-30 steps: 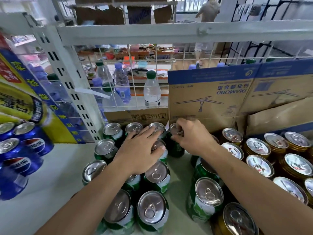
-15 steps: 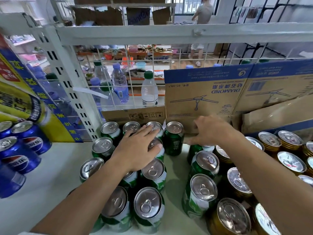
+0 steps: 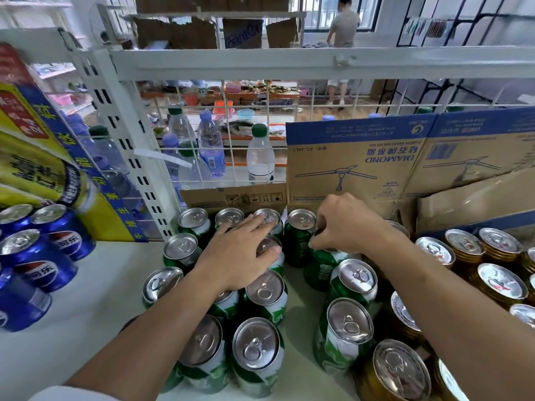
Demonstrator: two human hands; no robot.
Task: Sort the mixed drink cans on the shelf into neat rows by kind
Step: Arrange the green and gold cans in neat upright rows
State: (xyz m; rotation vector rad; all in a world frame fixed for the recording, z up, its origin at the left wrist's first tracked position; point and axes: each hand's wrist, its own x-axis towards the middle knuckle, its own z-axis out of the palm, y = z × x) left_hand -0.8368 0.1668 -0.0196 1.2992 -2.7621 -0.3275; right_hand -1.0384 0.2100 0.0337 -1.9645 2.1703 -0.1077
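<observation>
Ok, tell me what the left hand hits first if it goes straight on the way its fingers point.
Probably the low cardboard flap behind the back row. The left hand lies flat over green cans, fingertips on a back-row top, aimed at the flap's right end. Depth is unclear.

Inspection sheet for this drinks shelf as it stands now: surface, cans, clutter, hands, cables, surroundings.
Surface: white shelf board under the cans.
Job's things: green cans in rows at centre; gold cans at right; blue Pepsi cans at left.
Clutter: cardboard box standing behind the cans.
Hands: left hand rests flat on green can tops; right hand grips one green can by its top.
Cables: nothing seen.
Surroundings: water bottles behind wire mesh; a person far back.
</observation>
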